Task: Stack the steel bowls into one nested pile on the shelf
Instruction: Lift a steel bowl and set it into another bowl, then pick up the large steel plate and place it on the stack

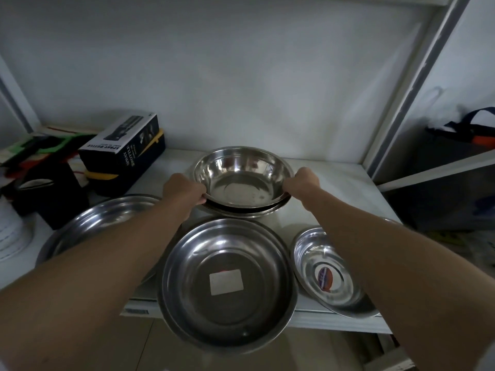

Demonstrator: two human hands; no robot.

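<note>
A steel bowl [242, 178] sits at the back middle of the white shelf [356, 183], resting inside another steel bowl [257, 212] whose rim shows beneath it. My left hand [184, 190] grips the top bowl's left rim and my right hand [301, 180] grips its right rim. In front stands a wide steel bowl [227, 285] with a white sticker in it, overhanging the shelf's front edge. A smaller steel bowl [325, 271] with a round label lies at the front right. A large steel bowl [99, 223] lies at the left, partly hidden by my left forearm.
A black spray-bottle box [123, 148] lies at the back left on a yellow-edged box. Dark and green items [40, 148] crowd the far left beside a white container [10, 236]. A shelf post [396, 108] rises at the right, with a bag [471, 129] beyond it.
</note>
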